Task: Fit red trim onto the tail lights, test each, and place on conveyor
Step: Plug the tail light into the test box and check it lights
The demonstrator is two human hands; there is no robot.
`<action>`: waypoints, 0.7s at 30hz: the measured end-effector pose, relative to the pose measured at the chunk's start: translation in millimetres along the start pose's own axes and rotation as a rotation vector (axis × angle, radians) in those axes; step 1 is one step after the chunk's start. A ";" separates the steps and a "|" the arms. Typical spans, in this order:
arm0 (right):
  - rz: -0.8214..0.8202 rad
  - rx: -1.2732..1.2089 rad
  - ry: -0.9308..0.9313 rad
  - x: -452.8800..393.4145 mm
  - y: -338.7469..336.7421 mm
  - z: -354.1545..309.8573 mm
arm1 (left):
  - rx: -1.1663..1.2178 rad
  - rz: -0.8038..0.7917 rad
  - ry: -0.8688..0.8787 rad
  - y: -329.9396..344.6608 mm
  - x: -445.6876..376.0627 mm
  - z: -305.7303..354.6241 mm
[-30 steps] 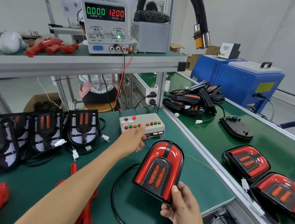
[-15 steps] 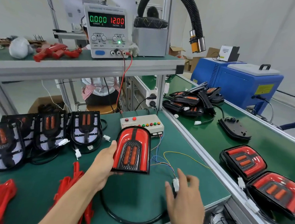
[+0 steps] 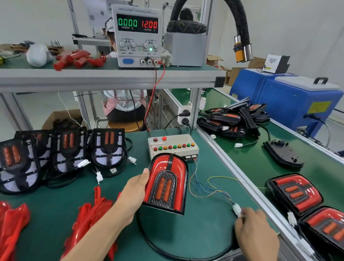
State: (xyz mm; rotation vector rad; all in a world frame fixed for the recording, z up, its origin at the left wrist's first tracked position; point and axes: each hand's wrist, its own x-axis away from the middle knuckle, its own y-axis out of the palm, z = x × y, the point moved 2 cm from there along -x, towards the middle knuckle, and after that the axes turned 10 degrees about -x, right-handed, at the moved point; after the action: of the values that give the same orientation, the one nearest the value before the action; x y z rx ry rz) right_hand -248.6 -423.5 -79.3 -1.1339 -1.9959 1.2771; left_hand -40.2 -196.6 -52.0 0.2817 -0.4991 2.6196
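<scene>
On the green worktop [image 3: 51,204], by label:
Left hand [image 3: 134,190]: grips the left edge of the tail light [image 3: 166,186], thumb on the front; the other fingers are hidden behind it.
Tail light: red trim fitted, propped upright just before the test box [image 3: 173,147], covering part of the box's front.
Right hand [image 3: 255,230]: blurred, fingertips pinching the white connector [image 3: 236,209]; how its wires join cannot be made out.
Black cable [image 3: 181,257]: loops from under the tail light toward the right hand.
Conveyor [image 3: 323,172]: two finished lights [image 3: 294,192] at the frame's right edge, the nearer one cut off.
Loose red trims [image 3: 3,227]: bottom left, partly cropped.
</scene>
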 end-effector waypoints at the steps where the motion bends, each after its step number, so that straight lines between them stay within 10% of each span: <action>1: -0.005 -0.025 0.007 1.9 0.4 -3.1 | -0.008 -0.006 0.003 1.4 0.3 0.0; 8: 0.171 -0.455 -0.114 17.0 -2.4 -30.0 | -0.054 0.017 0.016 9.8 -1.2 -3.8; 14: -0.449 -1.058 -0.019 28.0 29.3 -88.1 | 0.019 -0.052 0.010 23.5 -1.0 -6.1; 21: -0.509 -1.030 -0.118 12.3 46.7 -87.5 | -0.378 -0.001 0.055 8.4 -19.4 17.8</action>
State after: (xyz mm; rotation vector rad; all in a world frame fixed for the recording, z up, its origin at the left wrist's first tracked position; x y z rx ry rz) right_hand -170.4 -361.4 -84.2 -0.8092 -2.8648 -0.0050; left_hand -25.2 -218.3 -43.7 0.0867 -0.9553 2.4594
